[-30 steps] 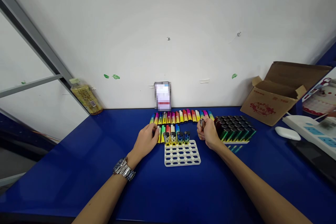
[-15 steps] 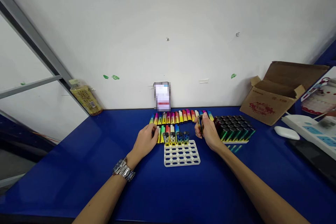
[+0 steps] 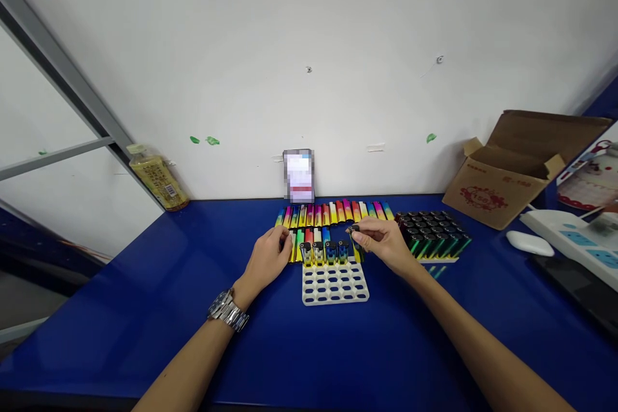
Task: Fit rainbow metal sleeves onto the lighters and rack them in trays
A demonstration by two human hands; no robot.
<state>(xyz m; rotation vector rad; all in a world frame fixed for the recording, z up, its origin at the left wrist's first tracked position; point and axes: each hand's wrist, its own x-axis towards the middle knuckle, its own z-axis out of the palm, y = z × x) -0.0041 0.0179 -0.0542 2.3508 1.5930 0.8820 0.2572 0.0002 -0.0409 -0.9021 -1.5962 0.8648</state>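
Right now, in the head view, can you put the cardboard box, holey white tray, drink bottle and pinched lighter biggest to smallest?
Largest: cardboard box
Next: white tray and bottle, too alike to rank
Smallest: lighter in right hand

Right hand [image 3: 386, 243] pinches lighter [image 3: 358, 252] upright at back right corner of white tray [image 3: 336, 301]; whether seated in hole, cannot tell. Four lighters [image 3: 331, 253] stand in tray's back row. Left hand [image 3: 268, 256] rests beside short row of lighters [image 3: 309, 236] lying behind tray; silver watch [image 3: 228, 311] on left wrist. Longer multicoloured row [image 3: 325, 215] lies farther back. Block of dark-topped lighters [image 3: 433, 235] stands right of right hand. Phone [image 3: 299, 177], screen blurred, leans against wall [image 3: 241, 77]. Open cardboard box [image 3: 487, 188] at right, bottle [image 3: 159, 180] at far left of blue table [image 3: 290, 360].
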